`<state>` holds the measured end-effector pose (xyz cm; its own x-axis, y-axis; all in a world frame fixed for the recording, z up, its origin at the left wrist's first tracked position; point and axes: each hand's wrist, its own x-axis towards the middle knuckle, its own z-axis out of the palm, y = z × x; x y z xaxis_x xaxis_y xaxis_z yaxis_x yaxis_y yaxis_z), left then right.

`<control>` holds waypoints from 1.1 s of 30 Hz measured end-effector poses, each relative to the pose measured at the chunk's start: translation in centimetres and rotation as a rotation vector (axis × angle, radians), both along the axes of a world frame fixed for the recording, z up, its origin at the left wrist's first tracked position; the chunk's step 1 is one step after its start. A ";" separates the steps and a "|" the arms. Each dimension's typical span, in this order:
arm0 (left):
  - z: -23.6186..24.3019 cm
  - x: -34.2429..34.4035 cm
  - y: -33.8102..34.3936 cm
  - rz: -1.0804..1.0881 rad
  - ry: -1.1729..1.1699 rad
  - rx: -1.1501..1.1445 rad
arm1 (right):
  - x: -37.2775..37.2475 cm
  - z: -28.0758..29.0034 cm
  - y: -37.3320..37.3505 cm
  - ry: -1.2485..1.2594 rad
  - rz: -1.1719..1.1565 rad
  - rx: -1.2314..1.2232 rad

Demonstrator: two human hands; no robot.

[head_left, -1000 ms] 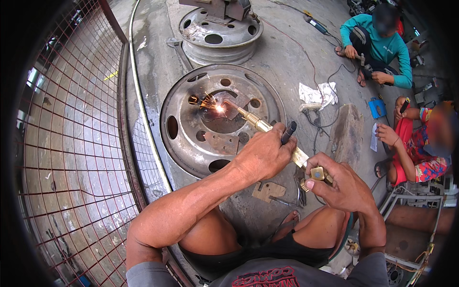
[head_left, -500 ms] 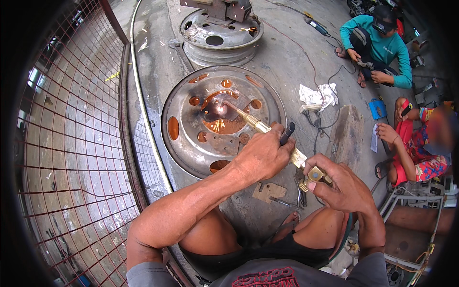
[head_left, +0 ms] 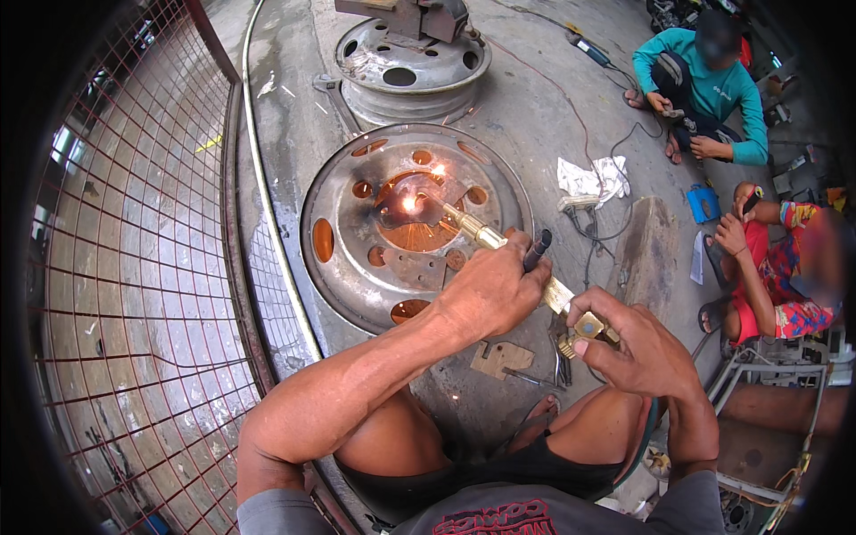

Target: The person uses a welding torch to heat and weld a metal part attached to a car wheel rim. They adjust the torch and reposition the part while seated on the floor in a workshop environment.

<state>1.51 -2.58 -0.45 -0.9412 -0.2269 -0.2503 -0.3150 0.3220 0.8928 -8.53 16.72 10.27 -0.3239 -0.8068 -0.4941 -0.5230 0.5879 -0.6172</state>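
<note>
My left hand point(head_left: 495, 290) is wrapped round the barrel of a brass cutting torch point(head_left: 480, 232), a black lever standing up beside its fingers. Farther back, my right hand point(head_left: 637, 343) grips the torch's rear end at the brass valve body. The tip points at a dark metal plate point(head_left: 392, 207) lying over the centre hole of a steel wheel rim point(head_left: 334, 285). A bright glow with sparks burns where the tip meets the plate, hiding the exact spot. Another rusty plate with small holes point(head_left: 415, 267) lies on the rim nearer me.
Behind stands a second wheel rim point(head_left: 410, 100) bearing a vise point(head_left: 432, 20), with a wrench point(head_left: 337, 100) beside it. Red wire mesh point(head_left: 152, 267) runs along the left. Right are a wooden block point(head_left: 649, 250), white cloth point(head_left: 593, 178), cables and two seated people point(head_left: 744, 98). A cut plate point(head_left: 501, 358) lies near my knees.
The glow at the torch tip is larger and more orange, and the sparks spread differently. My hands have hardly moved. The person in red has raised one hand towards the other, away from a paper.
</note>
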 end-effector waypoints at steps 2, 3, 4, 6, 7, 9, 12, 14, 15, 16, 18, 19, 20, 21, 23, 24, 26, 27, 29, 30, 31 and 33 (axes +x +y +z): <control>-0.1 0.0 0.0 0.006 0.011 0.000 | 0.0 0.0 -0.1 0.024 0.015 0.002; -0.4 0.1 0.0 0.012 0.023 -0.003 | 0.1 0.0 -0.1 0.027 0.010 0.006; -0.3 0.1 0.1 0.017 0.036 -0.005 | 0.2 0.0 -0.2 0.030 0.005 0.011; -0.2 0.0 0.0 0.013 0.017 -0.005 | 0.2 -0.4 0.0 0.032 -0.001 -0.013; -0.1 0.0 0.0 0.011 0.009 -0.005 | 0.2 -0.5 0.0 0.033 -0.004 -0.026; -0.2 0.1 0.1 0.026 0.026 -0.018 | 0.2 -0.6 0.1 0.034 0.000 -0.030; -0.1 0.2 -0.1 0.017 0.015 -0.003 | 0.2 -0.5 0.0 0.021 -0.007 -0.025; 0.0 0.2 -0.2 0.014 0.008 0.003 | 0.2 -0.5 0.0 0.012 -0.013 -0.014; 0.0 0.2 -0.2 0.019 0.011 -0.001 | 0.1 -0.6 -0.1 0.011 -0.014 -0.004; -0.1 0.2 -0.2 0.023 0.013 -0.005 | 0.1 -0.7 -0.1 0.009 -0.016 0.006; -0.2 0.2 -0.2 0.028 0.014 -0.006 | 0.1 -0.6 -0.4 -0.023 -0.045 0.015; -0.3 0.2 -0.2 0.029 0.015 -0.007 | 0.2 -0.6 -0.4 -0.037 -0.061 0.020; -0.4 0.1 -0.2 0.030 0.014 -0.011 | 0.2 -0.6 -0.5 -0.065 -0.088 0.017; -0.5 0.1 -0.2 0.031 0.013 -0.015 | 0.3 -0.7 -0.5 -0.093 -0.115 0.015; -0.4 0.0 -0.2 0.024 0.006 -0.019 | 0.3 -1.2 -0.3 -0.126 -0.149 -0.012; -0.4 0.0 -0.2 0.018 0.000 -0.018 | 0.3 -1.6 -0.1 -0.132 -0.155 -0.037; -0.4 0.0 -0.2 0.010 -0.013 -0.021 | 0.3 -1.9 0.1 -0.144 -0.169 -0.042; -0.4 0.0 -0.2 0.008 -0.019 -0.025 | 0.4 -1.7 0.0 -0.149 -0.178 -0.022; -0.3 -0.1 -0.1 0.000 -0.029 -0.037 | 0.4 -1.6 0.1 -0.149 -0.188 -0.009; -0.2 -0.1 0.0 -0.004 -0.034 -0.047 | 0.4 -1.6 0.1 -0.145 -0.187 -0.017; 0.0 -0.1 -0.1 -0.007 -0.040 -0.055 | 0.4 -1.7 0.1 -0.142 -0.185 -0.021; 0.4 -0.1 -0.2 -0.004 -0.047 0.018 | 0.4 -1.9 0.1 -0.143 -0.188 -0.035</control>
<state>1.44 -2.75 -0.01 -0.9291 -0.2183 -0.2984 -0.3556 0.3070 0.8828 -8.16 16.82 8.32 -0.3991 -0.7562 -0.5185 -0.3121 0.6437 -0.6987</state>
